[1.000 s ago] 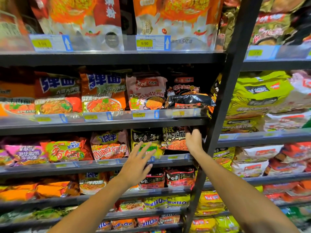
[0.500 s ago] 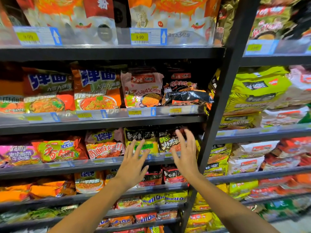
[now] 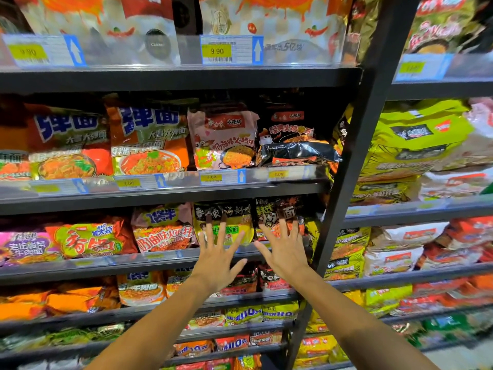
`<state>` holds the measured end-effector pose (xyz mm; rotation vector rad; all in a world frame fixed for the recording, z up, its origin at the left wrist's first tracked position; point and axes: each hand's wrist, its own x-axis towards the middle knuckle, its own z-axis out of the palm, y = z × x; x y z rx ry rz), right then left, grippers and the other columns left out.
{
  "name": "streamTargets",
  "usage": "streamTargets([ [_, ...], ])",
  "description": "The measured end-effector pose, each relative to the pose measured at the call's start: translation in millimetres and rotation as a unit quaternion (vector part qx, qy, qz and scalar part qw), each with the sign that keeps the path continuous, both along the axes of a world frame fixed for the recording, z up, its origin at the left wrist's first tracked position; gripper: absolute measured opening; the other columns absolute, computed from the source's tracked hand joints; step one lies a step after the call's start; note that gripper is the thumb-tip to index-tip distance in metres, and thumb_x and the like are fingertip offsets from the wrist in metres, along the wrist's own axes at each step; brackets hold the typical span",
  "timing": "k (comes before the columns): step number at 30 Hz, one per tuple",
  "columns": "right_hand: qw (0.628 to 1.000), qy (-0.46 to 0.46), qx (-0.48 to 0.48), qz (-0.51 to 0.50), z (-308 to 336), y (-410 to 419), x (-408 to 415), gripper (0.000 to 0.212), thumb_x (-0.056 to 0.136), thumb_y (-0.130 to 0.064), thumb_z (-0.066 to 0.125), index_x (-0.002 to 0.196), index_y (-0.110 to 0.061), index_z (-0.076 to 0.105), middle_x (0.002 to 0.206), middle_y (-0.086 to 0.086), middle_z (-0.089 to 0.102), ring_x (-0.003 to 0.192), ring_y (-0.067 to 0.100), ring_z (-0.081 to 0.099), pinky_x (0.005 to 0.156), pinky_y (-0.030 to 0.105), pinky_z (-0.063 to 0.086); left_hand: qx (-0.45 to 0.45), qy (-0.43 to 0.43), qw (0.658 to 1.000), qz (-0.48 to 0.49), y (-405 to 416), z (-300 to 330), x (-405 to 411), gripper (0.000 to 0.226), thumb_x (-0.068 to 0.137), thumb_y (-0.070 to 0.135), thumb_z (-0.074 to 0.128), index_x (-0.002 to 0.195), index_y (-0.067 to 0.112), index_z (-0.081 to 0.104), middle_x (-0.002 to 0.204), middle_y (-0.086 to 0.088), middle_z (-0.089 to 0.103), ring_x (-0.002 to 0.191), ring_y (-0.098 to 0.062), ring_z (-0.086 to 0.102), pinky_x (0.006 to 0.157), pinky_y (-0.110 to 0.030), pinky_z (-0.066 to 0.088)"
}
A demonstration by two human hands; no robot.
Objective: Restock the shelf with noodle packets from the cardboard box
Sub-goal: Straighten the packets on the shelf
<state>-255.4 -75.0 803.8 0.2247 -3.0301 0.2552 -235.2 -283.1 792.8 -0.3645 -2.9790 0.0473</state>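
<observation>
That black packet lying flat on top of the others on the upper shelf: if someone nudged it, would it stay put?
Probably not. The black packet lies loose across upright packs with its end overhanging, so a nudge could slide it off. Its glossy, crinkled film suggests it is slippery, light and floppy rather than stiff.

The top-shelf packets (image 3: pixel 266 25) are cut off by the upper edge. Left-side packets (image 3: pixel 24 247) smear with blur. Small print on the price labels (image 3: pixel 212 178) is unreadable. Both forearms leave the bottom edge.

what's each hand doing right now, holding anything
Left hand: open, fingers spread, holding nothing, at the yellow-and-black packet.
Right hand: open, fingers spread, holding nothing, at the black packet.
</observation>
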Motion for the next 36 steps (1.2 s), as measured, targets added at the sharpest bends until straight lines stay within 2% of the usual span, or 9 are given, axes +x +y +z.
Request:
streamTargets([
  [4,0.998,0.010,0.042,0.034,-1.9,4.8,-3.2,0.089,0.079,-0.079,-0.017,0.158,-0.044,0.004,0.166,0.016,0.010,0.149,0.050,0.006,0.120,0.058,0.017,0.007,-0.006,1.000,-0.003,-5.8,-3.5,-2.4,0.071,0.094,0.074,0.010,0.155,0.042,-0.008,0.158,-0.018,-0.006,0.143,-0.057,0.001,0.113,-0.071,0.015],
  [6,0.998,-0.002,0.041,0.042,1.4,9.0,-2.4,0.092,0.075,-0.079,-0.020,0.157,-0.044,0.002,0.166,0.015,0.009,0.150,0.049,0.007,0.120,0.056,0.018,-0.003,-0.012,1.000,-0.006,-5.2,-0.7,-0.3,0.071,0.092,0.075,0.004,0.154,0.043,-0.007,0.159,-0.017,-0.010,0.143,-0.055,-0.007,0.115,-0.069,0.010],
  [9,0.998,-0.004,-0.020,0.057,10.6,14.8,7.1,0.065,0.097,-0.068,0.016,0.157,-0.045,0.008,0.167,0.009,0.004,0.153,0.039,0.000,0.123,0.053,0.017,0.028,-0.030,0.999,-0.019,-5.1,9.8,8.4,0.073,0.088,0.074,0.003,0.154,0.044,-0.007,0.157,-0.009,-0.032,0.142,-0.044,-0.032,0.118,-0.057,-0.015],
  [12,0.984,0.082,-0.128,0.089,20.0,24.9,28.1,0.051,0.102,-0.050,0.044,0.152,-0.043,0.033,0.167,-0.005,0.010,0.155,0.018,0.004,0.122,0.043,0.026,0.065,0.014,0.995,-0.070,-10.4,28.5,24.7,0.065,0.098,0.066,0.018,0.156,0.040,0.006,0.160,0.001,-0.033,0.145,-0.029,-0.035,0.121,-0.053,-0.011],
  [17,0.933,0.263,-0.208,0.133,66.0,47.0,56.2,0.040,0.098,-0.032,0.062,0.138,-0.029,0.057,0.153,-0.013,0.038,0.144,0.006,0.033,0.109,0.034,0.047,0.168,0.157,0.950,-0.213,-11.4,83.9,44.5,0.053,0.100,0.045,0.049,0.149,0.030,0.036,0.162,0.005,0.017,0.151,-0.019,0.013,0.118,-0.040,0.030],
  [23,0.890,0.374,-0.236,0.110,145.0,58.2,66.9,0.043,0.093,-0.016,0.070,0.134,-0.016,0.060,0.146,-0.003,0.047,0.141,0.014,0.040,0.116,0.035,0.037,0.344,0.252,0.875,-0.229,25.4,189.7,34.5,0.053,0.095,0.030,0.064,0.143,0.023,0.044,0.144,0.007,0.044,0.135,-0.010,0.043,0.112,-0.026,0.037],
  [29,0.920,0.338,-0.193,0.035,173.7,33.6,54.7,0.058,0.094,-0.038,0.064,0.148,-0.031,0.042,0.161,-0.011,0.022,0.153,0.017,0.016,0.101,0.028,0.045,0.362,0.177,0.905,-0.139,58.1,224.5,-18.6,0.064,0.091,0.048,0.063,0.145,0.024,0.038,0.143,0.007,0.051,0.126,-0.011,0.051,0.102,-0.031,0.048],
  [33,0.936,0.308,-0.166,0.032,182.1,26.0,38.4,0.064,0.097,-0.036,0.058,0.154,-0.035,0.029,0.166,-0.012,0.007,0.155,0.020,-0.002,0.095,0.035,0.053,0.361,0.141,0.914,-0.119,65.5,229.5,-44.7,0.041,0.094,0.044,0.061,0.128,0.027,0.044,0.103,0.002,0.068,0.094,-0.019,0.065,0.075,-0.039,0.055],
  [36,0.937,0.299,-0.171,0.064,190.6,29.8,23.1,0.064,0.099,-0.030,0.055,0.156,-0.033,0.026,0.167,-0.011,0.006,0.155,0.020,-0.006,0.112,0.041,0.041,0.396,0.134,0.904,-0.094,69.4,239.7,-53.5,0.035,0.094,0.046,0.060,0.110,0.016,0.048,0.072,-0.001,0.056,0.063,-0.019,0.055,0.055,-0.035,0.042],
])
